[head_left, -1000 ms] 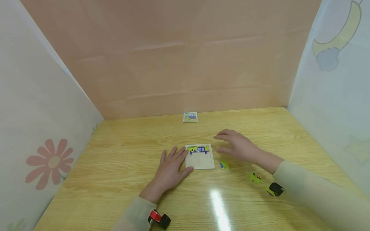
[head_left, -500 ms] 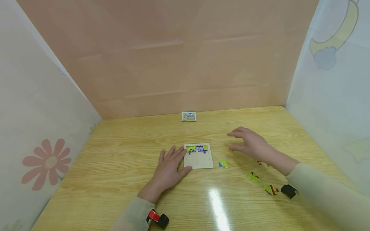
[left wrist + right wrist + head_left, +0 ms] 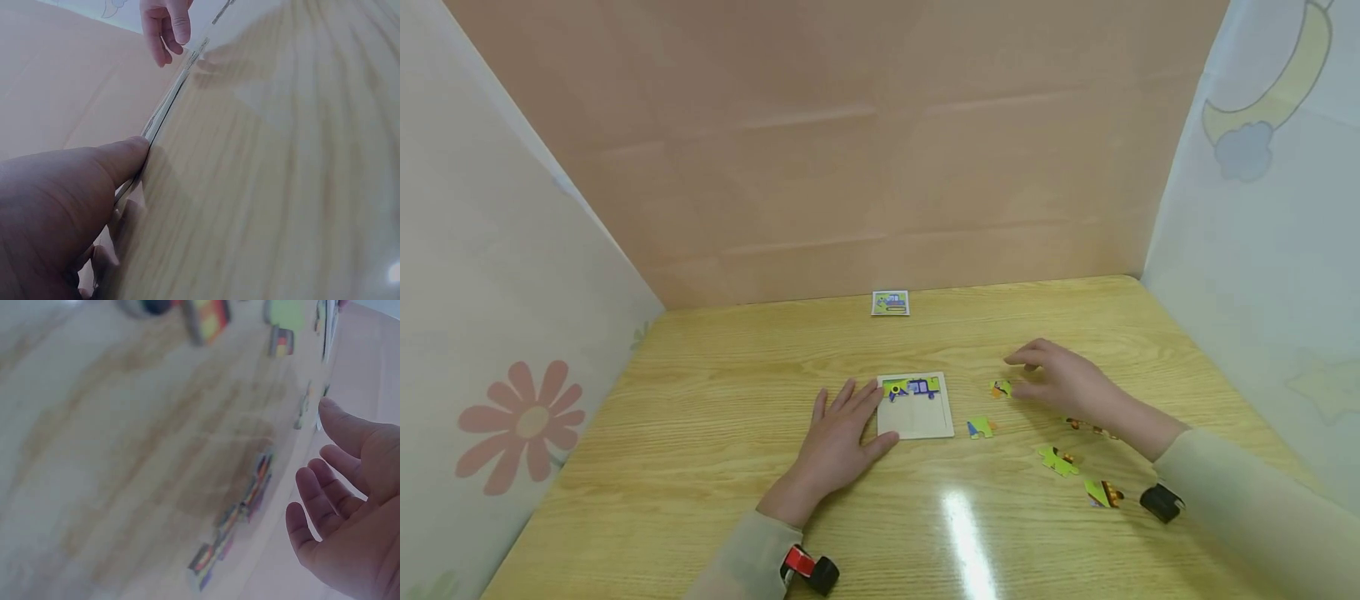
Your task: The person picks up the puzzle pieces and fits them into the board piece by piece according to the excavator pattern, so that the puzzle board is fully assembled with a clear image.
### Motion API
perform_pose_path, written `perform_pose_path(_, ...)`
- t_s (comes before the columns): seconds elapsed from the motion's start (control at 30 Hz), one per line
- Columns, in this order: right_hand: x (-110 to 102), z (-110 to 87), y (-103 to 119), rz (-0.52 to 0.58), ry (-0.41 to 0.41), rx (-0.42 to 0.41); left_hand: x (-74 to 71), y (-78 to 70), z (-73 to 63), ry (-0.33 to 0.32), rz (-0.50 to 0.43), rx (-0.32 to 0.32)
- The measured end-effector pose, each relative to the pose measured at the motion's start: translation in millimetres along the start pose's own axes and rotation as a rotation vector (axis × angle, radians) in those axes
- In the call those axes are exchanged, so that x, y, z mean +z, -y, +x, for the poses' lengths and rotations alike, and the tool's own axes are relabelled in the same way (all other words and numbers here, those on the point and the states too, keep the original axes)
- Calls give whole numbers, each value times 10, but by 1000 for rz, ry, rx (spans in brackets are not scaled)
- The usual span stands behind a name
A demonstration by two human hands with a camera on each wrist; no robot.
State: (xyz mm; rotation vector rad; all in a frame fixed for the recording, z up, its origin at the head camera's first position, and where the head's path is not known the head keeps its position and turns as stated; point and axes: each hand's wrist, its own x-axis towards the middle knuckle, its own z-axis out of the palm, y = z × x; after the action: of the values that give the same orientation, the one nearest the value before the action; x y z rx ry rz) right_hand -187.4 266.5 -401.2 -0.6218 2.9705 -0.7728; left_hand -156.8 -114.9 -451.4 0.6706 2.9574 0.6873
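My left hand (image 3: pixel 838 437) lies spread at the left side of a white square puzzle tray (image 3: pixel 917 425), its thumb and fingertips touching the tray's border. Joined pieces (image 3: pixel 917 387) with a blue and yellow vehicle picture fill the tray's top strip. In the left wrist view the thumb (image 3: pixel 125 159) rests against the tray's edge. My right hand (image 3: pixel 1067 383) hovers over the table to the right, fingers loosely curved and nothing between them. Just left of its thumb lies a small green and orange puzzle piece (image 3: pixel 1001 389). A green and blue puzzle piece (image 3: pixel 981 427) sits beside the tray.
Further right lie a green piece (image 3: pixel 1058 461), a green and brown piece (image 3: pixel 1102 493) and brownish pieces (image 3: pixel 1084 427) partly under the right wrist. A picture card (image 3: pixel 891 302) stands near the table's back edge. Cloth screens (image 3: pixel 880 167) enclose the table (image 3: pixel 737 375).
My right hand has moved right, away from the tray, and dipped slightly; the small green and orange piece now shows beside its thumb. The left hand keeps its place on the tray.
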Motion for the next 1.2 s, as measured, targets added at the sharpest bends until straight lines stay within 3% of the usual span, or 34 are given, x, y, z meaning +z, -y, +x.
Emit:
perform_pose_path(0.33, 62, 7, -45, 37, 45, 32, -7, -17, -3, -11, 3, 8)
perform_pose_path(1.2, 92, 40, -54, 16, 17, 6, 1, -3, 10, -7, 8, 6)
